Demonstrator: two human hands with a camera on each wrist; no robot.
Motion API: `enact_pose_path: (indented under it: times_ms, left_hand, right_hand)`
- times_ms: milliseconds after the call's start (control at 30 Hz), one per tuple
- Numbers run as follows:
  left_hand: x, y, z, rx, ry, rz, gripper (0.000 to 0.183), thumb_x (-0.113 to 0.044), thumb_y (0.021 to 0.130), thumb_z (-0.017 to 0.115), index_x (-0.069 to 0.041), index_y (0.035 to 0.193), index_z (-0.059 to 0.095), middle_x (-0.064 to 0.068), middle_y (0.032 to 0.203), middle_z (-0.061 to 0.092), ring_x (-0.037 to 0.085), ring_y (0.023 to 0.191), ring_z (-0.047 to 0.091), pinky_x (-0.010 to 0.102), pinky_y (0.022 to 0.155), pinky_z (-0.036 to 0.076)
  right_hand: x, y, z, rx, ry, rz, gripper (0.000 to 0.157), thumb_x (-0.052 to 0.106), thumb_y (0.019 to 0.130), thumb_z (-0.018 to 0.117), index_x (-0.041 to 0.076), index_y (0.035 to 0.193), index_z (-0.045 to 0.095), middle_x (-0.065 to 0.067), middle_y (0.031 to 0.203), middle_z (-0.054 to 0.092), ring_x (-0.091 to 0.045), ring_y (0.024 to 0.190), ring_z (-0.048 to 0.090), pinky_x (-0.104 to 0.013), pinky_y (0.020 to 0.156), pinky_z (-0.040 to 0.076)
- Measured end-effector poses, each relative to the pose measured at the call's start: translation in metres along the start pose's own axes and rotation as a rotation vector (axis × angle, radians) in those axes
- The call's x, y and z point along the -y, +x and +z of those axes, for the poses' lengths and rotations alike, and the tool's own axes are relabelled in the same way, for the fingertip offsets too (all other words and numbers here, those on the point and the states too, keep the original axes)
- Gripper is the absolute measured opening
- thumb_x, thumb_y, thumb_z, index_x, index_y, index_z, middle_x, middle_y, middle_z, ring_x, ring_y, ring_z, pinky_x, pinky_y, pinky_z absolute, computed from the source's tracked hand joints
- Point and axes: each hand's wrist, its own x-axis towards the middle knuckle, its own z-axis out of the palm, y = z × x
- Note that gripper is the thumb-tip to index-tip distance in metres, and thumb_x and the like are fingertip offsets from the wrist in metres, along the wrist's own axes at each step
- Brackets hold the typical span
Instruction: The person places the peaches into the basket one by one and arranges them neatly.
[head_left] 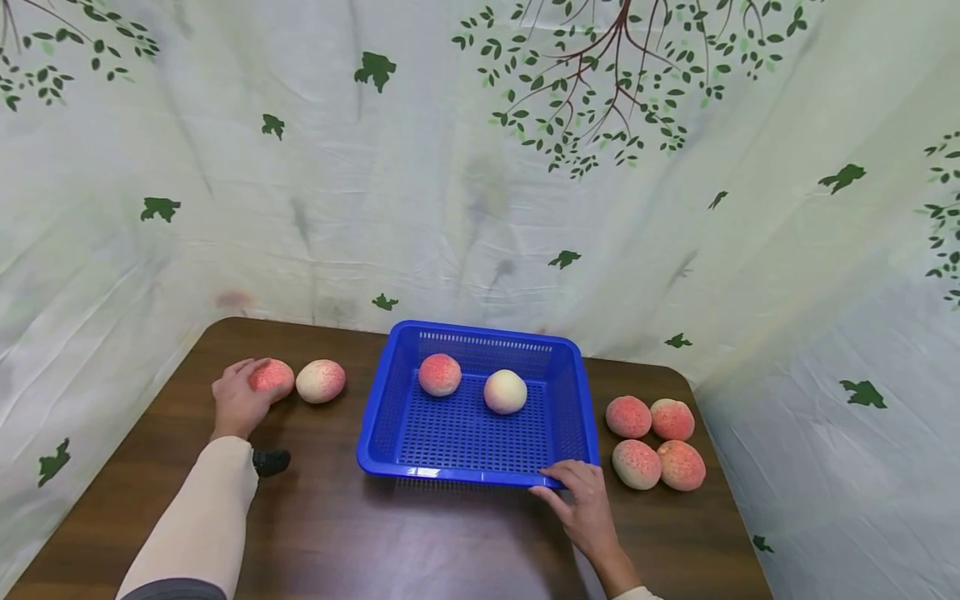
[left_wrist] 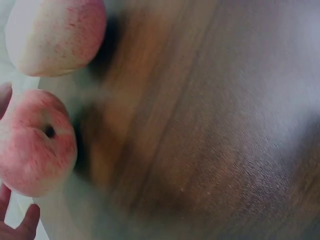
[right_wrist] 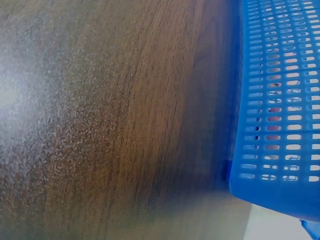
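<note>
My left hand is at a red peach on the left of the table. In the left wrist view its fingers lie along one side of that peach, with a fingertip on the other side. Beside it sits a paler peach. A blue plastic basket stands in the middle, holding a pink peach and a cream one. My right hand grips the basket's near rim at its right corner, fingers over the edge and thumb in front. The right wrist view shows the basket's slotted side, not the hand.
Right of the basket, several peaches sit in a close group on the brown wooden table. A pale cloth printed with leaves and branches hangs behind and beside the table. Something black is at my left wrist.
</note>
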Motion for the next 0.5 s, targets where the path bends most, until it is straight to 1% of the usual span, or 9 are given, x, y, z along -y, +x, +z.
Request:
enact_pose_path:
  times_ms: [100,200,433,500]
  left_hand:
    - [0.0021,-0.0022,0.0019,-0.017,0.008,-0.077,0.068,-0.027,0.087,0.07,0.008,0.138,0.042,0.035,0.139,0.026,0.054,0.125,0.02,0.064,0.095,0.024]
    - [0.003,-0.0032,0.0036,-0.028,-0.004,-0.15,0.07,-0.029,0.087,0.069,0.005,0.14,0.04,0.035,0.14,0.024,0.053,0.127,0.019,0.064,0.096,0.027]
    - [0.0067,-0.0023,0.0055,-0.026,-0.002,-0.224,0.077,-0.033,0.088,0.069,0.006,0.142,0.03,0.034,0.139,0.034,0.051,0.127,0.032,0.06,0.104,0.028]
    - [0.0076,-0.0012,0.0053,-0.02,-0.007,-0.255,0.078,-0.034,0.089,0.067,0.006,0.143,0.027,0.035,0.14,0.034,0.052,0.127,0.033,0.059,0.105,0.029]
  right_hand:
    - [0.0007,0.0001,-0.001,0.013,0.0,0.015,0.025,0.023,0.069,0.083,0.009,0.089,0.074,0.004,0.085,0.067,-0.015,0.083,0.061,-0.029,0.081,0.032]
    - [0.0013,0.0,-0.0018,0.021,0.001,0.027,0.026,0.022,0.068,0.083,0.008,0.089,0.074,0.003,0.086,0.068,-0.015,0.083,0.061,-0.028,0.081,0.032]
    - [0.001,0.0003,-0.0012,0.015,-0.002,0.016,0.026,0.023,0.069,0.083,0.009,0.089,0.074,0.004,0.087,0.068,-0.015,0.083,0.061,-0.029,0.081,0.032]
    - [0.0011,0.0003,-0.0012,0.017,-0.002,0.018,0.026,0.024,0.07,0.083,0.008,0.089,0.074,0.003,0.087,0.068,-0.016,0.084,0.061,-0.029,0.081,0.032]
